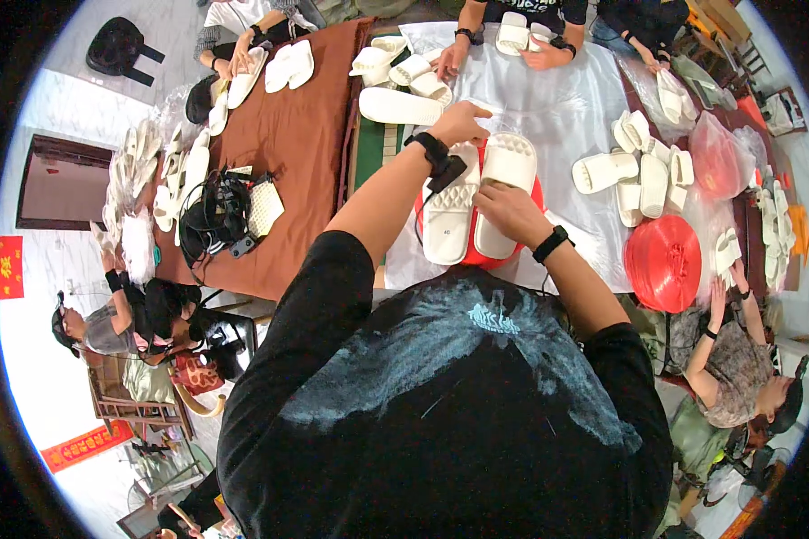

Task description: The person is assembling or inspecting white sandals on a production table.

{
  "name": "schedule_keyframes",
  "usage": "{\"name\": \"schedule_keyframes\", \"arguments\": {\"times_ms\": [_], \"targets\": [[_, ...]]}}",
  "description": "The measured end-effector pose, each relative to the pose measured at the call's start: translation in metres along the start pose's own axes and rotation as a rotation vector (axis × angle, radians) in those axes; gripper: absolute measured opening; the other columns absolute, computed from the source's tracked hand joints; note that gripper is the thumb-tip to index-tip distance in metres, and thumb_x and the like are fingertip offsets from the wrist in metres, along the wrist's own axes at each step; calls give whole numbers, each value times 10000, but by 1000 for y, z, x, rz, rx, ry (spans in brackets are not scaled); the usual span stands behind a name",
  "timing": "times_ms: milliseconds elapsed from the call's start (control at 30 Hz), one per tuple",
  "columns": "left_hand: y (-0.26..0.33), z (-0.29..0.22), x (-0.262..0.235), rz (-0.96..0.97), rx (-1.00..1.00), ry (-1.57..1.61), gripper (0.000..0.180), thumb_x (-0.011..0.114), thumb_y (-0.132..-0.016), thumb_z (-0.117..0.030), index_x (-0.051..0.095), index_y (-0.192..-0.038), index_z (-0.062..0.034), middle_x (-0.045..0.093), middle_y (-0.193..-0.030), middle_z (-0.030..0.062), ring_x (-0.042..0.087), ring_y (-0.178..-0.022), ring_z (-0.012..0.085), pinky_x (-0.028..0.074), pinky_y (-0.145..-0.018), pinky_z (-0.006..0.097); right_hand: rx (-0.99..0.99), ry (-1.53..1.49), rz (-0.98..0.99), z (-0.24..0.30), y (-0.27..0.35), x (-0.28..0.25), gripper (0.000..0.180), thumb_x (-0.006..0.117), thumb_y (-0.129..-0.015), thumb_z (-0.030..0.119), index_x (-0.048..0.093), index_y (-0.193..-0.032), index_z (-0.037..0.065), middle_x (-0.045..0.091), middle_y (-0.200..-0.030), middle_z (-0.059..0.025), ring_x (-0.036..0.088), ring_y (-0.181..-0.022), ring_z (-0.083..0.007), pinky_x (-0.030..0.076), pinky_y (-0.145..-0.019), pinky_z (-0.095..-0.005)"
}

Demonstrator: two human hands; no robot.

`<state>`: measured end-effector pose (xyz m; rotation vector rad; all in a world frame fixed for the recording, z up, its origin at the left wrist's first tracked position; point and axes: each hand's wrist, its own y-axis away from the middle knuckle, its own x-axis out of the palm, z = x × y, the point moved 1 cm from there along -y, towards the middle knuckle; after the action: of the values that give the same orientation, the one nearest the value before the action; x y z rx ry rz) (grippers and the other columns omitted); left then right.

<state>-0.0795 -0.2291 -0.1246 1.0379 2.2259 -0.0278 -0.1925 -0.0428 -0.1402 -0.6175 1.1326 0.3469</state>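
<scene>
Two white slippers lie side by side in front of me: the left slipper (447, 216) with a quilted strap, and the right slipper (510, 160) with its textured footbed showing. Under them sits a round red object (538, 195), mostly covered. My left hand (461, 123) is at the far end of the left slipper, one finger pointing right and the others curled; what they hold, if anything, is hidden. With fingers bent, my right hand (512, 214) grips the right slipper around its near half. Each wrist wears a black band, the left one with a small device.
Loose white slippers (653, 186) and a red roll of plastic twine (662, 262) lie to the right. More slippers (401, 106) are at the far left. A black cabled device (220, 216) rests on the brown cloth (279, 153). Other people's hands (548, 56) handle slippers around the table.
</scene>
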Motion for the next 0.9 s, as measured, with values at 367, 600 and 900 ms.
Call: {"name": "schedule_keyframes", "arguments": {"times_ms": [367, 600, 900], "targets": [[-24, 6, 4, 375, -353, 570, 417, 683, -874, -116, 592, -1277, -60, 634, -728, -29, 501, -564, 37, 363, -471, 190, 11, -15, -16, -1, 2, -2, 82, 536, -812, 97, 536, -871, 41, 605, -858, -109, 633, -869, -275, 527, -726, -379], [-23, 7, 0, 498, -330, 570, 461, 692, -880, -146, 571, -1325, -142, 613, -737, -58, 496, -560, 32, 392, -493, 177, 6, -24, -45, -1, 2, 0, 64, 535, -816, 91, 540, -859, 45, 600, -826, -109, 633, -858, -278, 529, -722, -383], [-27, -1, 14, 435, -341, 667, 439, 688, -859, -64, 573, -1282, -54, 649, -740, 10, 531, -552, 54, 411, -480, 180, 8, -27, -41, 2, 0, -5, 62, 537, -810, 87, 527, -850, 41, 597, -812, -111, 635, -841, -280, 527, -713, -381]]}}
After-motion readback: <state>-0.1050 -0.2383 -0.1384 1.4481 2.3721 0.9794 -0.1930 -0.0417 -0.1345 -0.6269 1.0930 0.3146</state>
